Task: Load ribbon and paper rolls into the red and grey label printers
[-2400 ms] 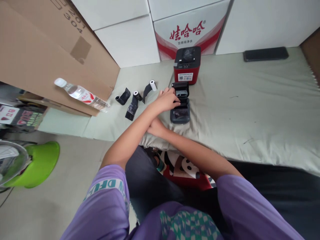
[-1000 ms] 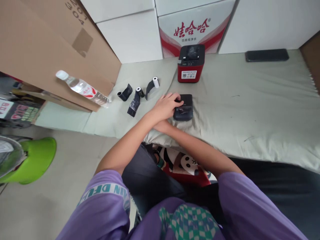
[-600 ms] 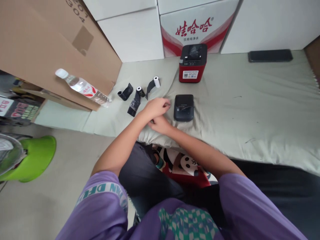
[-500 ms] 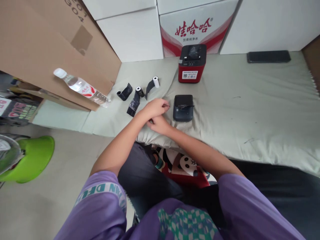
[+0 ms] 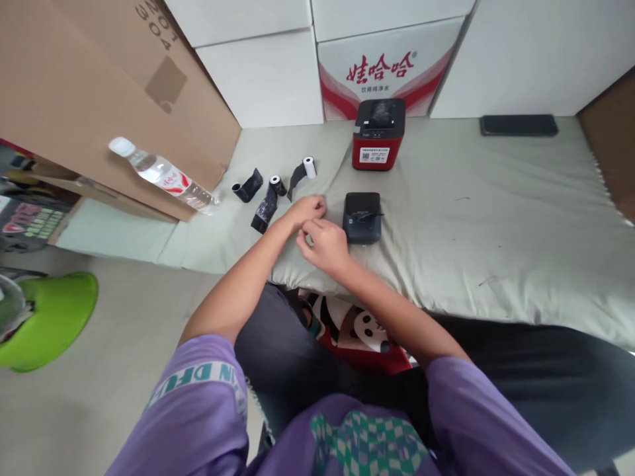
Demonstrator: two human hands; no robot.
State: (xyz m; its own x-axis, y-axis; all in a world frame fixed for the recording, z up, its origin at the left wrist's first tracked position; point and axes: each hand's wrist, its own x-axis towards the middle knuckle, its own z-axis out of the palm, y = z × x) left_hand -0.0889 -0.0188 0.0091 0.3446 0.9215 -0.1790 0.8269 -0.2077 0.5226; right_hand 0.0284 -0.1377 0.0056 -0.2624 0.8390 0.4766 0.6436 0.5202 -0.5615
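Both hands are close together over the cloth. My left hand (image 5: 308, 210) is closed in a loose fist, with nothing visible in it. Beside its wrist, my right hand (image 5: 326, 244) has its fingers curled in, also with nothing visible in them. Just right of the hands lies a small dark portable label printer (image 5: 362, 228) with a black strip sticking out of its top. Further back stands a red and black receipt printer (image 5: 378, 152). Three partly unrolled paper rolls lie to the left: a left roll (image 5: 247, 188), a middle roll (image 5: 268, 203) and a right roll (image 5: 309, 167).
A water bottle (image 5: 163, 176) leans along a cardboard box (image 5: 114, 99) on the left. White cartons (image 5: 262, 86) line the back of the cloth-covered surface (image 5: 471, 225). A flat black object (image 5: 518, 125) lies far right. A green plastic seat (image 5: 59, 317) is on the floor side.
My right hand has come up from beneath my left hand and now shows beside the wrist. The view has shifted slightly; the printers and rolls stay in place.
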